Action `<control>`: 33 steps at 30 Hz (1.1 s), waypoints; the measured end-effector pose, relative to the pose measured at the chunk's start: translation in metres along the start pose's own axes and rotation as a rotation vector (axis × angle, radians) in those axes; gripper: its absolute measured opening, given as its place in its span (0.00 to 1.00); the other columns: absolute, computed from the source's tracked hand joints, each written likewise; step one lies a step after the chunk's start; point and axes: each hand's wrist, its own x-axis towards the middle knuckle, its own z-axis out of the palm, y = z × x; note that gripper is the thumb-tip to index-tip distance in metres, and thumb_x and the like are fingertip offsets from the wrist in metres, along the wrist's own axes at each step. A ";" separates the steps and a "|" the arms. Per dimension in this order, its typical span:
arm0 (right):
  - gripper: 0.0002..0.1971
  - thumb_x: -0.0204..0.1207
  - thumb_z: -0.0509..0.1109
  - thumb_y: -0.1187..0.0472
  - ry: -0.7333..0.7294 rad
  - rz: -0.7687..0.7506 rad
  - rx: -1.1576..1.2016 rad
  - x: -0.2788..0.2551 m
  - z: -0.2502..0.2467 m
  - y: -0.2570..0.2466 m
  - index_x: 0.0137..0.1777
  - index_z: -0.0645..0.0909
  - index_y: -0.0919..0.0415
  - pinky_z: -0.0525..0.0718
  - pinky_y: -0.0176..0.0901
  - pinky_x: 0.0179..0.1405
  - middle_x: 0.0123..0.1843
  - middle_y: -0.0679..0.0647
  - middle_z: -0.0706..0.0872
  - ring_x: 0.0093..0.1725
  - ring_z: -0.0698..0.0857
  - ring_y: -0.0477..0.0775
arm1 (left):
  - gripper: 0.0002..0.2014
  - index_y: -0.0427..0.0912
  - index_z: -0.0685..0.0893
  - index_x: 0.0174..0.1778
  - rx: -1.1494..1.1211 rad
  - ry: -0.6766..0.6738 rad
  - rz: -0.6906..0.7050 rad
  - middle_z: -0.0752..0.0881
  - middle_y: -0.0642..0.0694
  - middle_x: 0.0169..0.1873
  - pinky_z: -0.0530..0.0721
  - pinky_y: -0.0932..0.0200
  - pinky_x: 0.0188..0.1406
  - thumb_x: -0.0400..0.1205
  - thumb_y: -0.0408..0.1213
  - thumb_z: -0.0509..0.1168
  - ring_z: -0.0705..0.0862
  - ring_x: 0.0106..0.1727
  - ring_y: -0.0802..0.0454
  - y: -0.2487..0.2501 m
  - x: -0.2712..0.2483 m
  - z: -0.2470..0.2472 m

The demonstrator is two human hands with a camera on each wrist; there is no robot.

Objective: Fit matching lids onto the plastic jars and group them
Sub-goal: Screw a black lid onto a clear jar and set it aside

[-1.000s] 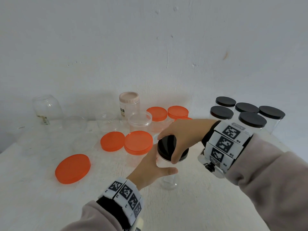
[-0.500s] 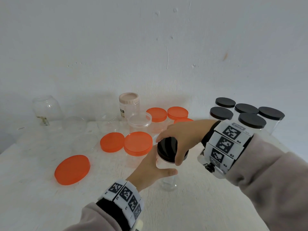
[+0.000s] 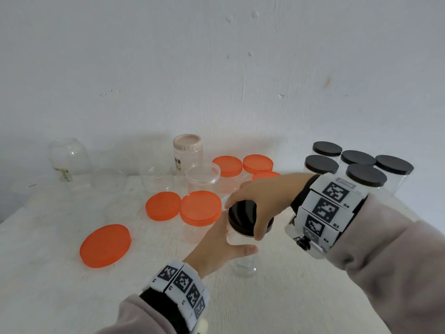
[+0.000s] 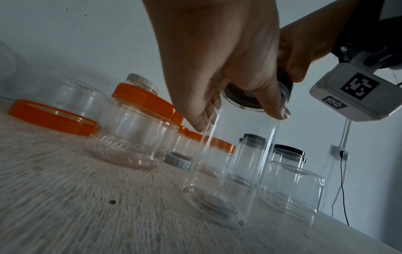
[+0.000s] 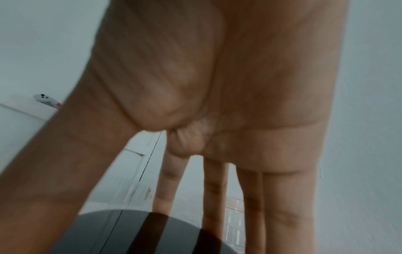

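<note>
Gripping the tall clear jar [image 3: 242, 251] at centre frame, my left hand [image 3: 216, 247] has its fingers and thumb curled round the jar's upper wall. My right hand [image 3: 265, 198] arches over it, fingertips pinching the black lid [image 3: 243, 216] on the jar's mouth. That jar looks empty. Five black-lidded jars [image 3: 366, 177] cluster at right; orange lids [image 3: 201, 208] lie left of centre.
</note>
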 end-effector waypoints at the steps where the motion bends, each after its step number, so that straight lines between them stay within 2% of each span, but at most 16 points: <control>1: 0.42 0.62 0.82 0.47 0.018 -0.013 -0.001 0.000 0.000 0.000 0.75 0.65 0.35 0.79 0.53 0.64 0.63 0.40 0.69 0.66 0.72 0.50 | 0.45 0.60 0.59 0.77 0.003 0.000 0.002 0.70 0.63 0.73 0.64 0.53 0.79 0.69 0.46 0.80 0.67 0.76 0.63 0.000 0.000 0.000; 5: 0.34 0.62 0.79 0.38 0.109 -0.021 0.038 0.004 0.006 0.000 0.68 0.71 0.35 0.80 0.47 0.55 0.59 0.40 0.73 0.60 0.75 0.48 | 0.43 0.62 0.62 0.75 -0.005 -0.009 0.011 0.73 0.65 0.71 0.66 0.56 0.77 0.69 0.46 0.80 0.69 0.73 0.70 0.000 0.000 0.000; 7: 0.32 0.61 0.78 0.36 0.132 -0.012 0.041 0.007 0.007 -0.001 0.65 0.73 0.37 0.79 0.44 0.48 0.55 0.40 0.75 0.56 0.76 0.48 | 0.43 0.63 0.61 0.74 0.003 -0.013 0.010 0.73 0.65 0.70 0.67 0.54 0.78 0.69 0.46 0.80 0.69 0.73 0.68 0.001 0.000 0.000; 10: 0.29 0.61 0.75 0.32 0.172 0.014 0.020 0.011 0.010 -0.001 0.59 0.74 0.41 0.72 0.38 0.35 0.45 0.38 0.74 0.44 0.76 0.42 | 0.43 0.70 0.60 0.71 0.006 -0.029 0.015 0.73 0.65 0.71 0.67 0.53 0.78 0.68 0.48 0.80 0.69 0.75 0.65 0.000 0.000 0.000; 13: 0.30 0.64 0.69 0.27 0.255 0.063 0.009 0.012 0.018 -0.001 0.55 0.75 0.49 0.67 0.37 0.27 0.40 0.43 0.76 0.34 0.75 0.41 | 0.43 0.68 0.61 0.73 -0.003 -0.028 0.010 0.72 0.66 0.71 0.65 0.53 0.78 0.67 0.50 0.80 0.68 0.74 0.66 0.000 -0.001 0.000; 15: 0.32 0.64 0.66 0.25 0.278 0.080 0.015 0.011 0.021 -0.001 0.56 0.76 0.50 0.68 0.36 0.27 0.41 0.45 0.77 0.34 0.76 0.43 | 0.44 0.67 0.61 0.73 -0.010 -0.021 0.001 0.73 0.67 0.70 0.64 0.55 0.77 0.66 0.51 0.80 0.68 0.73 0.67 0.000 0.000 0.000; 16: 0.33 0.64 0.66 0.24 0.263 0.082 0.031 0.010 0.021 0.001 0.59 0.75 0.49 0.72 0.37 0.31 0.43 0.45 0.78 0.38 0.78 0.44 | 0.44 0.67 0.62 0.73 -0.011 -0.020 0.002 0.73 0.67 0.70 0.64 0.55 0.77 0.66 0.51 0.80 0.68 0.73 0.67 0.000 0.000 0.000; 18: 0.36 0.62 0.71 0.27 0.179 0.069 0.079 0.007 0.018 0.004 0.68 0.71 0.43 0.80 0.43 0.46 0.52 0.45 0.77 0.52 0.80 0.48 | 0.44 0.65 0.62 0.74 -0.011 -0.018 0.002 0.74 0.65 0.70 0.66 0.54 0.77 0.66 0.50 0.80 0.69 0.74 0.65 0.000 0.000 0.000; 19: 0.38 0.61 0.74 0.30 0.127 0.055 0.092 0.005 0.017 0.006 0.71 0.68 0.38 0.81 0.48 0.55 0.57 0.44 0.75 0.59 0.78 0.50 | 0.44 0.66 0.62 0.74 -0.014 -0.018 -0.001 0.74 0.65 0.70 0.66 0.54 0.77 0.66 0.50 0.80 0.69 0.73 0.65 -0.001 -0.001 0.000; 21: 0.42 0.60 0.79 0.38 0.059 0.021 0.083 0.002 0.014 0.007 0.74 0.63 0.31 0.80 0.52 0.62 0.61 0.41 0.71 0.64 0.74 0.50 | 0.42 0.69 0.62 0.71 -0.015 -0.014 -0.003 0.73 0.66 0.70 0.66 0.57 0.76 0.67 0.49 0.80 0.69 0.73 0.68 -0.001 -0.001 0.001; 24: 0.41 0.60 0.80 0.41 0.091 -0.023 0.073 0.003 0.013 0.010 0.73 0.65 0.30 0.79 0.48 0.60 0.57 0.38 0.71 0.62 0.72 0.47 | 0.43 0.65 0.62 0.74 -0.013 -0.005 0.000 0.73 0.65 0.71 0.65 0.54 0.78 0.67 0.48 0.80 0.68 0.74 0.66 -0.001 -0.002 0.001; 26: 0.40 0.60 0.80 0.39 0.124 -0.032 0.084 0.004 0.014 0.010 0.73 0.68 0.33 0.80 0.46 0.58 0.51 0.35 0.71 0.58 0.73 0.45 | 0.45 0.62 0.62 0.76 -0.018 -0.001 -0.001 0.73 0.64 0.71 0.65 0.52 0.79 0.67 0.49 0.80 0.69 0.74 0.65 -0.001 -0.002 0.001; 28: 0.39 0.58 0.78 0.34 0.142 -0.008 0.095 0.005 0.016 0.010 0.71 0.70 0.36 0.85 0.48 0.54 0.50 0.37 0.74 0.55 0.79 0.47 | 0.46 0.60 0.62 0.77 -0.020 0.001 -0.001 0.74 0.64 0.70 0.67 0.50 0.78 0.66 0.49 0.80 0.70 0.74 0.64 0.000 -0.002 0.001; 30: 0.37 0.57 0.75 0.28 0.185 0.038 0.110 0.006 0.020 0.008 0.65 0.73 0.40 0.88 0.46 0.43 0.51 0.42 0.79 0.47 0.85 0.50 | 0.45 0.60 0.63 0.77 -0.015 0.000 0.001 0.75 0.64 0.69 0.68 0.49 0.77 0.67 0.49 0.80 0.71 0.73 0.64 0.000 -0.002 0.001; 32: 0.35 0.58 0.72 0.25 0.236 0.073 0.101 0.006 0.024 0.006 0.60 0.74 0.45 0.81 0.40 0.29 0.47 0.44 0.79 0.38 0.83 0.46 | 0.43 0.62 0.63 0.76 -0.011 -0.006 0.001 0.76 0.64 0.69 0.69 0.48 0.77 0.68 0.48 0.80 0.71 0.73 0.63 0.001 -0.003 0.001; 33: 0.35 0.59 0.71 0.25 0.246 0.080 0.099 0.006 0.025 0.006 0.60 0.74 0.46 0.77 0.38 0.28 0.46 0.44 0.79 0.37 0.81 0.45 | 0.43 0.61 0.64 0.76 -0.013 -0.007 0.003 0.76 0.63 0.69 0.69 0.47 0.77 0.68 0.47 0.80 0.71 0.73 0.63 0.001 -0.003 0.001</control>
